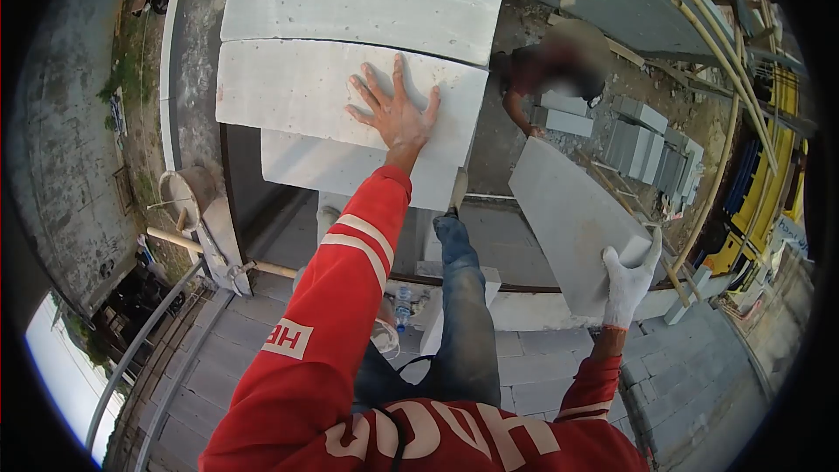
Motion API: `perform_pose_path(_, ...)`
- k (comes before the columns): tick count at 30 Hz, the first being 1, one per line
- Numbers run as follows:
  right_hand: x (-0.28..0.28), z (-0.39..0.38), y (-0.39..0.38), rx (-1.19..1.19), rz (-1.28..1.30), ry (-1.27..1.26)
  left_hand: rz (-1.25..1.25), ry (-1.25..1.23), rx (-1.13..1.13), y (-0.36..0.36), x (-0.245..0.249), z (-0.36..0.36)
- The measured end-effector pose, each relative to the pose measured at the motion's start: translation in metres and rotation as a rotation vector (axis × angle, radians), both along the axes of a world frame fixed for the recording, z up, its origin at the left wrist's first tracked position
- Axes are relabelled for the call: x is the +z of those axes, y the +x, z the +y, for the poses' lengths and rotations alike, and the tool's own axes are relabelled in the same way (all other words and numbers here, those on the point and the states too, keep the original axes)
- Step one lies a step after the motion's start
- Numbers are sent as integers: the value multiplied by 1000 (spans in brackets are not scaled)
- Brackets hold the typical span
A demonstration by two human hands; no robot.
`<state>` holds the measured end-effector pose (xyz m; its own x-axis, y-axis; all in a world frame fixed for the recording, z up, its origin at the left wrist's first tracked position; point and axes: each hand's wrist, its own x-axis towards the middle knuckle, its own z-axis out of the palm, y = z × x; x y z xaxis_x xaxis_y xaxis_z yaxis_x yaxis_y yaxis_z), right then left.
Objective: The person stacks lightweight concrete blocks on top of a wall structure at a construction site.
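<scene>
My left hand (398,118), bare with spread fingers, lies flat on a pale concrete block (288,92) in a stack. Against its far side rests another pale block (358,0), and a lower block (301,162) shows partly underneath. My right hand (625,288), in a white glove, grips the near end of a long pale block (568,210), which is tilted at my right. A co-worker's bare hand (535,131) is at that block's far end. Part of my right hand's grip is hidden.
Below at the right, a person (559,61) bends near several stacked blocks (634,153). Bamboo poles (730,70) stand at the right. A metal rail (144,354) runs along the left. A plastic bottle (403,310) and a bucket (384,338) are by my legs.
</scene>
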<state>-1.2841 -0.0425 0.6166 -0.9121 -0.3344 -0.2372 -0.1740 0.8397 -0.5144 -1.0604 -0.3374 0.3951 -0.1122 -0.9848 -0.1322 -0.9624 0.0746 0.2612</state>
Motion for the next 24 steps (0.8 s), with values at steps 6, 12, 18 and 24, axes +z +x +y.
perform_pose_path(6,201,-7,58,279,38,204,743,351,190,71,27,195)
perform_pose_path(12,259,32,84,155,173,151,1188,1274,507,73,-16,330)
perform_pose_path(18,120,68,57,-256,-232,-222,393,929,657,170,5,238)
perform_pose_path(24,-106,83,58,-618,-810,-565,29,515,698,296,-11,141)
